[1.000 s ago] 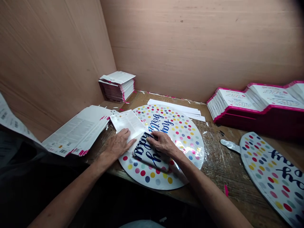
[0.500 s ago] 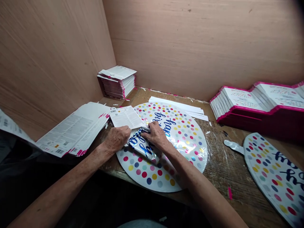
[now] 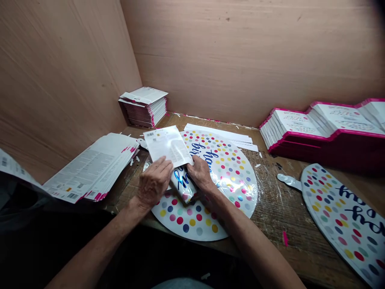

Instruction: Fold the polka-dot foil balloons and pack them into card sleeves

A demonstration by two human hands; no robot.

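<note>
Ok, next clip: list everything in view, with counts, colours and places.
printed packet: one, white, between the hands
folded foil: one, silvery, blue lettering, below packet
round dotted sheets: two, white, multicoloured; centre, right edge
card stack: one, white-pink, back left
fanned cards: uncountable, white-pink, left
stepped stacks: uncountable, white-magenta, back right
paper strips: several, white, behind centre sheet
scraps: many, white, pink, scattered
tabletop: one, brown, beneath
panels: two, tan, left, back
left hand, right hand: one each, at packet
</note>
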